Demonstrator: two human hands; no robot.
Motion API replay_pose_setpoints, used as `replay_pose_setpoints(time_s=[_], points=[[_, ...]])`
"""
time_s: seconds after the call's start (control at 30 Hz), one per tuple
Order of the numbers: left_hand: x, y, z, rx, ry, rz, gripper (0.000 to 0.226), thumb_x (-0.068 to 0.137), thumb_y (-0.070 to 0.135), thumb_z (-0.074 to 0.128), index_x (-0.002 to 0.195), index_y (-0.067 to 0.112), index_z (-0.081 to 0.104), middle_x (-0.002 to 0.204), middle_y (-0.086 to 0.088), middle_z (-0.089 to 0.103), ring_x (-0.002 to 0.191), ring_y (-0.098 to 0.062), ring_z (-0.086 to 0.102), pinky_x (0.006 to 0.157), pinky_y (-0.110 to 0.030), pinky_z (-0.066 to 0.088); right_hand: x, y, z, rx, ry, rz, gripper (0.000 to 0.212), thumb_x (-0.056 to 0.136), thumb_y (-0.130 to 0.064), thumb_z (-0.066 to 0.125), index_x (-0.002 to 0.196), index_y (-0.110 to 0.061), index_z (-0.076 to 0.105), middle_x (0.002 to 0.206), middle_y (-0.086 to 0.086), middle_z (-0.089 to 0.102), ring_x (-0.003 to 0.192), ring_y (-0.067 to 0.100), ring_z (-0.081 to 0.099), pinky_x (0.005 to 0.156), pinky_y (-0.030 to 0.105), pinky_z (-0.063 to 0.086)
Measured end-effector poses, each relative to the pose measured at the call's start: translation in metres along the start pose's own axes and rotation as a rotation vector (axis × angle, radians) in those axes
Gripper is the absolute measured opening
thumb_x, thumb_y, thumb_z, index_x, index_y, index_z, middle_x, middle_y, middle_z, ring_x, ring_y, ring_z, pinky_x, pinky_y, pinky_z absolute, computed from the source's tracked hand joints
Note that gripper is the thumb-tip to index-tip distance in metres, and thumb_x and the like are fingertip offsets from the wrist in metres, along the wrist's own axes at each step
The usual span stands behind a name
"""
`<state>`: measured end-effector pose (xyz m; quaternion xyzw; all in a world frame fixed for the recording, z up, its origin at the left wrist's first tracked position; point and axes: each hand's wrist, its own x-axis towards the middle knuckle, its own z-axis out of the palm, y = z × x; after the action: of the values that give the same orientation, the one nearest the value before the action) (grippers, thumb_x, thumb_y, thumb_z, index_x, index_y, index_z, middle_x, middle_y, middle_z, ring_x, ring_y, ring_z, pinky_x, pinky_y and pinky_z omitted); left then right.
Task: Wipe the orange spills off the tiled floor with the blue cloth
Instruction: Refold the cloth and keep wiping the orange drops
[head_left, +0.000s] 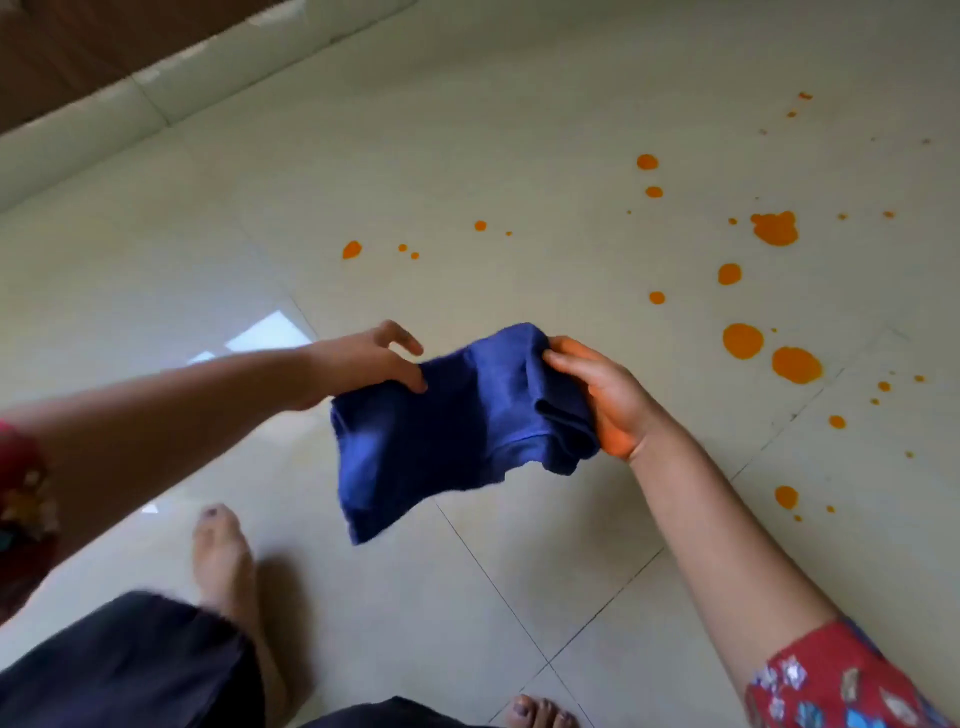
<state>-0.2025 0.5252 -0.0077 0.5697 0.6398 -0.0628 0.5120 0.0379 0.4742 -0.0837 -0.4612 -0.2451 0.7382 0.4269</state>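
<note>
- Closest to the camera are two bare feet (223, 561) on the tiled floor (519, 104), with dark trousers (130, 670) above them.
- A red sleeve (831, 680) with little flowers shows at the bottom right. Another bit of red sleeve is at the left edge.
- Both bare arms reach forward and come close together in the middle.
- The left hand (363, 364) comes in from the left with its back facing up. It pinches the top left corner of the blue cloth (447, 431), and its other fingers are lifted and bent.
- The right hand (608, 395) comes up from the bottom right with the palm turned in. Its fingers curl round the bunched right end of the cloth. The palm looks orange.
- The cloth is stretched between the two hands, up in the air over the floor. Its lower left corner hangs down loose.
- Past the hands, and to the right, the orange spills (774, 228) lie on the tiles. There are big blobs and many small dots. None of them touch the cloth.
- Farthest away, at the top left, a pale tiled edge (104, 119) runs along the bottom of a brown wall (62, 47).
</note>
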Motion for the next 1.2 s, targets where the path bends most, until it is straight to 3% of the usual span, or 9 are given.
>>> replay_pose_setpoints(time_s=[0.13, 0.2, 0.3, 0.4, 0.67, 0.83, 0.97, 1.03, 1.2], points=[[0.01, 0.037, -0.001, 0.204, -0.391, 0.071, 0.055, 0.077, 0.031, 0.075, 0.125, 0.044, 0.049, 0.114, 0.006, 0.069, 0.091, -0.024, 0.072, 0.086, -0.036, 0.056, -0.002, -0.02, 0.004, 0.153, -0.261, 0.094, 0.031, 0.096, -0.027, 0.046, 0.114, -0.011, 0.066, 0.116, 0.012, 0.065, 0.112, 0.028, 0.061, 0.096, 0.036, 0.049], [0.013, 0.049, 0.002, 0.253, -0.408, 0.149, 0.046, 0.072, 0.038, 0.071, 0.116, 0.039, 0.06, 0.112, 0.012, 0.07, 0.106, -0.014, 0.067, 0.096, -0.036, 0.051, -0.008, -0.02, 0.004, 0.399, -0.238, 0.084, 0.053, 0.095, -0.047, 0.036, 0.12, -0.011, 0.066, 0.112, 0.014, 0.069, 0.099, 0.027, 0.069, 0.076, 0.032, 0.058], [0.027, 0.052, 0.01, 0.169, -0.327, 0.228, 0.051, 0.066, 0.05, 0.071, 0.113, 0.032, 0.066, 0.113, 0.017, 0.069, 0.117, -0.004, 0.057, 0.109, -0.032, 0.036, -0.009, 0.014, -0.003, 0.657, 0.02, 0.03, 0.076, 0.088, -0.065, 0.047, 0.14, -0.01, 0.047, 0.122, 0.016, 0.065, 0.105, 0.029, 0.067, 0.09, 0.039, 0.051], [0.049, 0.051, 0.019, -0.003, -0.246, 0.303, 0.049, 0.071, 0.046, 0.07, 0.107, 0.014, 0.071, 0.107, -0.001, 0.073, 0.107, -0.015, 0.064, 0.105, -0.032, 0.041, -0.008, 0.044, -0.011, 0.715, 0.255, 0.221, 0.083, 0.087, -0.076, 0.028, 0.127, -0.01, 0.059, 0.114, 0.019, 0.069, 0.093, 0.034, 0.071, 0.086, 0.043, 0.052], [0.086, 0.053, 0.033, -0.39, -0.148, 0.37, 0.021, 0.082, 0.022, 0.074, 0.093, 0.008, 0.064, 0.087, -0.003, 0.072, 0.085, -0.016, 0.068, 0.078, -0.03, 0.051, -0.014, -0.008, -0.022, 0.169, 0.529, 0.046, 0.009, 0.091, -0.021, 0.062, 0.097, -0.014, 0.063, 0.095, 0.004, 0.069, 0.08, 0.015, 0.068, 0.072, 0.025, 0.051], [0.093, 0.046, 0.018, -0.553, -0.063, 0.421, 0.051, 0.079, 0.012, 0.077, 0.122, 0.028, 0.054, 0.092, -0.006, 0.076, 0.089, -0.015, 0.072, 0.076, -0.023, 0.055, 0.0, -0.038, 0.0, -0.154, 0.699, -0.008, 0.051, 0.083, -0.015, 0.074, 0.123, -0.027, 0.045, 0.106, 0.007, 0.066, 0.095, 0.019, 0.068, 0.084, 0.031, 0.054], [0.101, 0.039, -0.011, -0.334, -0.049, 0.565, 0.042, 0.077, -0.005, 0.071, 0.107, 0.024, 0.068, 0.098, 0.002, 0.072, 0.089, -0.014, 0.069, 0.068, -0.012, 0.051, 0.015, -0.048, 0.022, -0.847, 0.563, -0.056, 0.048, 0.074, -0.024, 0.082, 0.117, -0.032, 0.062, 0.104, -0.013, 0.061, 0.098, 0.005, 0.059, 0.082, 0.006, 0.041], [0.108, 0.032, -0.026, -0.078, 0.05, 0.653, 0.043, 0.076, -0.003, 0.068, 0.104, 0.029, 0.068, 0.096, 0.011, 0.069, 0.085, -0.008, 0.066, 0.068, -0.009, 0.047, 0.028, -0.047, 0.031, -1.22, 0.545, -0.066, 0.042, 0.073, -0.027, 0.079, 0.111, -0.039, 0.065, 0.094, -0.014, 0.054, 0.091, 0.008, 0.057, 0.079, 0.015, 0.044], [0.132, 0.004, -0.059, 0.276, 0.188, 0.725, 0.029, 0.091, 0.012, 0.057, 0.11, 0.03, 0.07, 0.103, 0.004, 0.053, 0.093, -0.013, 0.054, 0.075, -0.015, 0.038, 0.07, -0.035, 0.054, -1.418, 0.627, -0.208, 0.006, 0.084, -0.028, 0.069, 0.088, -0.031, 0.072, 0.111, -0.01, 0.053, 0.1, 0.014, 0.048, 0.08, 0.034, 0.046]])
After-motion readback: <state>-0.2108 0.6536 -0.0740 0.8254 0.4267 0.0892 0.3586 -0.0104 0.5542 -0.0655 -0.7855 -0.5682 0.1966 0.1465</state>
